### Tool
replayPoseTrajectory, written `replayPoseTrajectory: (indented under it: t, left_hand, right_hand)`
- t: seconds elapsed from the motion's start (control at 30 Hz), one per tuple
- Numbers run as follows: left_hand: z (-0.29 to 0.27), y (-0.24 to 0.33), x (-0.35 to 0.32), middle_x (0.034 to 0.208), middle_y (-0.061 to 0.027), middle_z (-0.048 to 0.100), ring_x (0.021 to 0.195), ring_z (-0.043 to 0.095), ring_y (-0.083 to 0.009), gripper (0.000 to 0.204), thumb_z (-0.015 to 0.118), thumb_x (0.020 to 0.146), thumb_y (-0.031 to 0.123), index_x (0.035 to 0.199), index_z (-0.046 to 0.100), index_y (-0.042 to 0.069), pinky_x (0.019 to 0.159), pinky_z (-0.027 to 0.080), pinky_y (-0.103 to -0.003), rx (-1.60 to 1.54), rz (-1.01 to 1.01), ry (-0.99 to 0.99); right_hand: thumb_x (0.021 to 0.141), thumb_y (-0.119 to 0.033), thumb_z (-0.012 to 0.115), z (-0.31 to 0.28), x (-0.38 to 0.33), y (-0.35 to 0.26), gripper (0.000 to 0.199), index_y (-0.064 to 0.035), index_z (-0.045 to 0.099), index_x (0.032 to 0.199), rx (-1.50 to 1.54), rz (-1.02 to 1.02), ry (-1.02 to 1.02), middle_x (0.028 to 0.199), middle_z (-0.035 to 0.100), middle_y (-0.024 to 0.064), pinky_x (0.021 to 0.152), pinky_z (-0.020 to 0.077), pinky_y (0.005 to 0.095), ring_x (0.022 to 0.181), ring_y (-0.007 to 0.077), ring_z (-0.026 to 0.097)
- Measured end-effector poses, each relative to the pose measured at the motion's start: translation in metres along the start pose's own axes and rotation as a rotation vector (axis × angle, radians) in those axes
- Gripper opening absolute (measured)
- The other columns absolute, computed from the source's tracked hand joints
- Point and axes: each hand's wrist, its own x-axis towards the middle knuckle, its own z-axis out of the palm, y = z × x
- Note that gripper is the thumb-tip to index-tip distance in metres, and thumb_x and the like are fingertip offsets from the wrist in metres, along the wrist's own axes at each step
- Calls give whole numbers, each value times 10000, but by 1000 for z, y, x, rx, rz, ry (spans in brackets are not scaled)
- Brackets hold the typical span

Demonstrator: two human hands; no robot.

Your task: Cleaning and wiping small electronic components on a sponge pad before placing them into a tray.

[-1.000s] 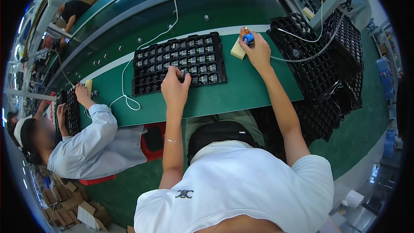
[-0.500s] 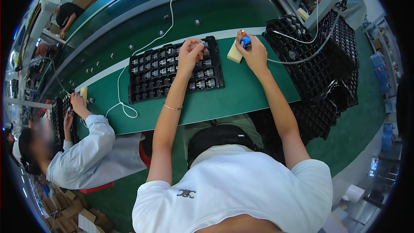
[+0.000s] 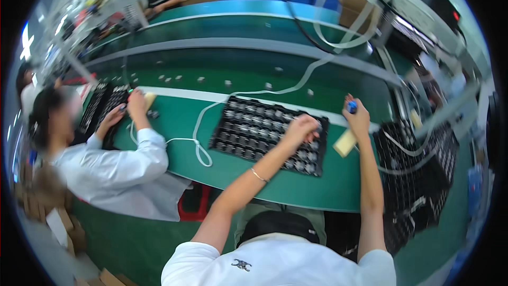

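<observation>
My left hand is over the right end of a black tray holding rows of small silver metal parts. Its fingers are curled together, and blur hides what they may hold. Further right, my right hand grips a small blue handheld tool raised above the bench. Just below that hand a pale yellow block lies on the green bench top.
Loose metal parts dot the green strip beyond the bench edge. A white cable loops left of the tray. Black trays are piled at right. At left a co-worker in a pale sleeve handles parts beside another black tray.
The view has swung, so the bench appears lower and further right. My right hand with the blue tool has moved off from the yellow block. My left hand stays over the tray's right end.
</observation>
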Motion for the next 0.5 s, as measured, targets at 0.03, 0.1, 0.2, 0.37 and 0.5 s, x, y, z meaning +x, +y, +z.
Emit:
replayPoseTrajectory:
  t: [0.03, 0.1, 0.2, 0.37, 0.5]
  left_hand:
    - [2, 5, -1, 717, -48, 665, 520, 545, -65, 131, 609, 921, 219, 938, 610, 88, 468, 410, -186, -20, -19, -1]
    - [3, 8, -2, 712, -47, 656, 515, 539, -64, 137, 602, 927, 215, 934, 603, 78, 463, 409, -184, -53, -18, -3]
    - [-4, 3, -2, 671, -30, 627, 463, 496, -46, 156, 599, 917, 210, 915, 602, 53, 415, 393, -185, -69, 2, 27]
    - [-4, 4, 2, 686, -31, 623, 476, 501, -46, 155, 593, 920, 214, 918, 586, 58, 416, 376, -185, -90, 23, -1]
    - [-6, 2, 8, 684, -41, 633, 483, 519, -51, 160, 590, 925, 222, 920, 580, 62, 415, 380, -187, -99, 5, -12]
  right_hand:
    - [706, -278, 703, 8, 17, 6, 393, -57, 597, 1013, 3, -16, 38, 860, 662, 191, 711, 498, 441, 822, 401, 641]
    - [726, -307, 683, 32, 46, 20, 379, -67, 610, 1010, 179, -94, 109, 885, 667, 200, 724, 502, 433, 845, 393, 649]
    - [737, -310, 675, 55, 65, -6, 383, -68, 615, 1028, 126, -142, 119, 862, 668, 205, 719, 505, 443, 828, 401, 651]
    - [750, -301, 666, 63, 70, -30, 353, -26, 615, 964, -78, -144, 73, 786, 647, 213, 683, 494, 442, 773, 412, 638]
    - [775, -289, 665, 42, 69, -37, 336, -37, 645, 994, -45, -173, 6, 854, 674, 207, 694, 510, 454, 814, 396, 660]
